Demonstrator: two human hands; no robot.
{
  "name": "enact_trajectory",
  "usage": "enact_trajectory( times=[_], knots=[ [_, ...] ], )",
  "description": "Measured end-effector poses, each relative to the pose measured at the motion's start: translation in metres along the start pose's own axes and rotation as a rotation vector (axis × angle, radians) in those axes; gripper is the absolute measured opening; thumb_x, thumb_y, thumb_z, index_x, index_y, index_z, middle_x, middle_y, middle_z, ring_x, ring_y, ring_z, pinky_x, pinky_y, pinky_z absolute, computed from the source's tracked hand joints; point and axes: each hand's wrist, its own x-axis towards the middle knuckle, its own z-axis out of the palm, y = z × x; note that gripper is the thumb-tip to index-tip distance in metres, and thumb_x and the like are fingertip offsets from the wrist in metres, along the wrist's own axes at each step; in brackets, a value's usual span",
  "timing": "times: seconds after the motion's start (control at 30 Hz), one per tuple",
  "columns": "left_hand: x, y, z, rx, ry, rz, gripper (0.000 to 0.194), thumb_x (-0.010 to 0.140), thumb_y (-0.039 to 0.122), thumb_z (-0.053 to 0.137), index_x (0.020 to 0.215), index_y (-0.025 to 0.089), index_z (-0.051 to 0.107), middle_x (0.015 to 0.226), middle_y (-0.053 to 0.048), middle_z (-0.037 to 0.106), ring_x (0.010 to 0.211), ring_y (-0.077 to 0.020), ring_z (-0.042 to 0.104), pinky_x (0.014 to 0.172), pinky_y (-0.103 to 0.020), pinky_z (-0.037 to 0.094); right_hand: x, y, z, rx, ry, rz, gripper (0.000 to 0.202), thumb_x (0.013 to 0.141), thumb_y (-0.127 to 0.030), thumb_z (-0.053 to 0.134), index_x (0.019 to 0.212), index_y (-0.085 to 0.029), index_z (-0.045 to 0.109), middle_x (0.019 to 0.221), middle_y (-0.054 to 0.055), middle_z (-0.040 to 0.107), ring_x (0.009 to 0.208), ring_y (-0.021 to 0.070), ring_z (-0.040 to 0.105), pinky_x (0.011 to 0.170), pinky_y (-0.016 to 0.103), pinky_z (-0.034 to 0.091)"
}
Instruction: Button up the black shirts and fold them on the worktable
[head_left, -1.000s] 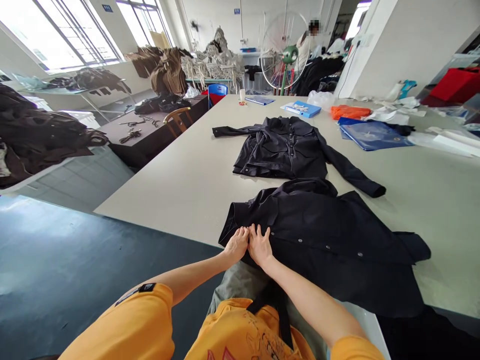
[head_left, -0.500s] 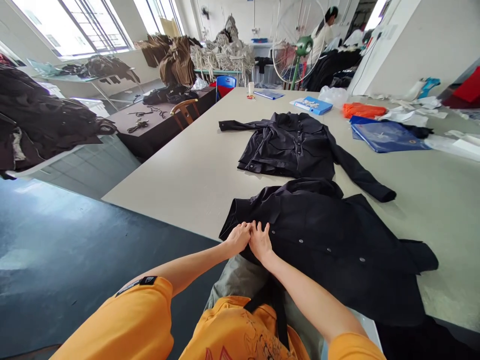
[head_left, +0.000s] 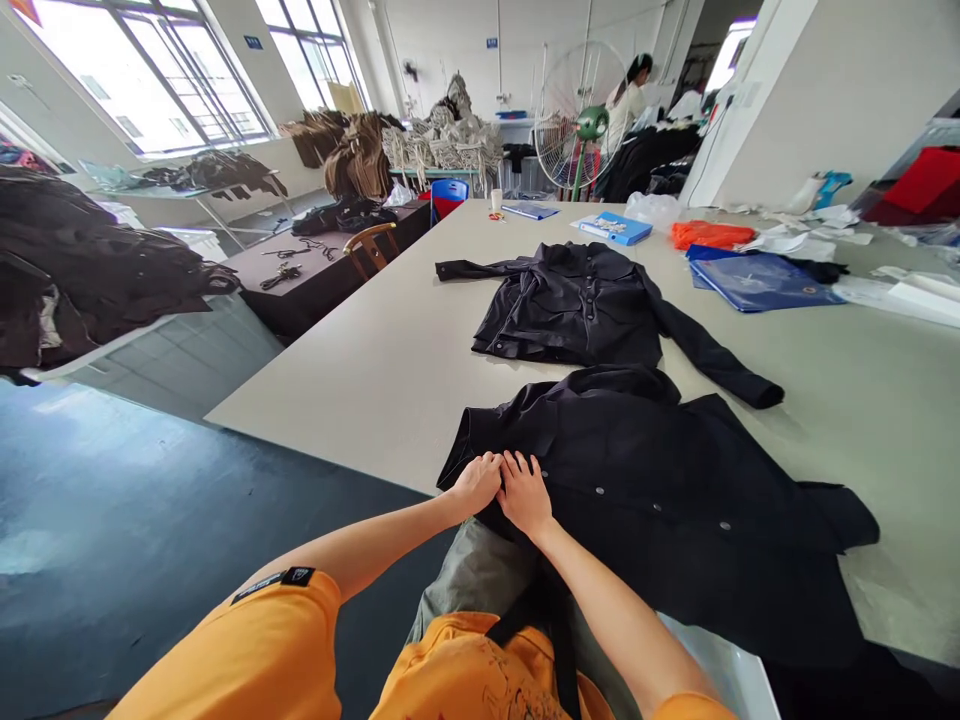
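A black jacket [head_left: 660, 450] lies sideways along the table's near edge, its button front toward me and several metal buttons in a row. At the collar end, my left hand [head_left: 480, 482] is closed, with its fingertips gripping the front edge. Close against it, my right hand [head_left: 527, 495] rests over the same edge, its fingers partly bent on the cloth and its thumb hidden. What lies between the fingertips is too small to make out. Just beyond lies a second black jacket [head_left: 577, 310], front up, one sleeve out to each side.
The pale table [head_left: 352, 370] runs away from me. Blue folders [head_left: 765, 280], an orange bundle [head_left: 712, 236] and a blue binder [head_left: 615, 228] lie farther back. Dark garments [head_left: 105, 260] are piled at left. A large fan [head_left: 592, 123] and a person [head_left: 626, 105] are at the back.
My view has tilted up slightly. The right hand's fingers have come down closer to the jacket. My left hand keeps its grip, and both jackets stay in place.
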Motion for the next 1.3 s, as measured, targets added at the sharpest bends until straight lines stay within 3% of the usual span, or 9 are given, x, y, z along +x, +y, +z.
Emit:
enact_trajectory(
  times=[0.23, 0.37, 0.57, 0.7, 0.83, 1.03, 1.3],
  knots=[
    [-0.001, 0.006, 0.008, -0.084, 0.1, -0.166, 0.041, 0.086, 0.005, 0.05, 0.126, 0.01, 0.059, 0.115, -0.015, 0.059, 0.105, -0.0246, 0.057, 0.089, -0.035, 0.053, 0.001, 0.002, 0.004, 0.05, 0.064, 0.015, 0.053, 0.102, -0.035, 0.041, 0.15, -0.013, 0.046, 0.154, 0.014, 0.047, 0.143, 0.0293, 0.04, 0.121, 0.053, 0.024],
    [-0.012, -0.001, 0.017, -0.148, 0.162, -0.13, 0.048, 0.087, 0.007, 0.047, 0.134, 0.011, 0.052, 0.123, -0.015, 0.057, 0.111, -0.0251, 0.054, 0.101, -0.038, 0.049, 0.001, 0.001, 0.002, 0.032, 0.057, 0.015, 0.053, 0.103, -0.039, 0.038, 0.151, -0.016, 0.045, 0.155, 0.013, 0.047, 0.143, 0.0291, 0.04, 0.121, 0.053, 0.026],
    [-0.012, -0.009, 0.016, -0.066, 0.088, -0.016, 0.05, 0.086, 0.005, 0.047, 0.135, 0.005, 0.053, 0.121, -0.018, 0.058, 0.109, -0.0276, 0.055, 0.097, -0.04, 0.048, 0.006, -0.004, -0.003, 0.019, -0.014, 0.039, 0.051, 0.103, -0.036, 0.039, 0.15, -0.016, 0.047, 0.154, 0.013, 0.048, 0.142, 0.0319, 0.042, 0.118, 0.058, 0.03],
    [-0.002, -0.011, 0.004, -0.027, 0.027, 0.022, 0.044, 0.086, 0.003, 0.046, 0.128, 0.006, 0.06, 0.118, -0.018, 0.06, 0.105, -0.0275, 0.057, 0.087, -0.04, 0.05, 0.014, -0.009, -0.01, -0.001, -0.093, 0.049, 0.05, 0.101, -0.032, 0.045, 0.148, -0.015, 0.05, 0.152, 0.016, 0.049, 0.139, 0.036, 0.044, 0.113, 0.064, 0.035],
    [0.01, -0.015, -0.008, -0.036, -0.035, 0.074, 0.035, 0.085, 0.005, 0.05, 0.113, 0.008, 0.07, 0.116, -0.018, 0.062, 0.105, -0.0282, 0.057, 0.086, -0.039, 0.049, 0.018, -0.002, -0.017, 0.024, -0.114, 0.026, 0.049, 0.101, -0.033, 0.046, 0.147, -0.015, 0.05, 0.15, 0.015, 0.052, 0.136, 0.0347, 0.046, 0.113, 0.061, 0.036],
    [0.01, -0.011, -0.004, -0.078, -0.012, 0.02, 0.032, 0.084, 0.006, 0.049, 0.107, 0.007, 0.071, 0.111, -0.018, 0.062, 0.102, -0.0288, 0.057, 0.083, -0.04, 0.051, 0.016, 0.023, -0.016, 0.176, -0.029, -0.024, 0.043, 0.1, -0.036, 0.051, 0.142, -0.027, 0.055, 0.148, 0.006, 0.055, 0.135, 0.0256, 0.047, 0.114, 0.046, 0.038],
    [-0.017, 0.003, 0.021, -0.128, 0.195, -0.149, 0.061, 0.083, 0.009, 0.051, 0.143, 0.003, 0.046, 0.13, -0.018, 0.055, 0.113, -0.0293, 0.051, 0.1, -0.042, 0.045, 0.009, 0.024, 0.002, 0.264, 0.19, -0.027, 0.041, 0.096, -0.021, 0.051, 0.136, -0.014, 0.059, 0.133, 0.013, 0.063, 0.125, 0.0251, 0.054, 0.112, 0.043, 0.041]
  ],
)
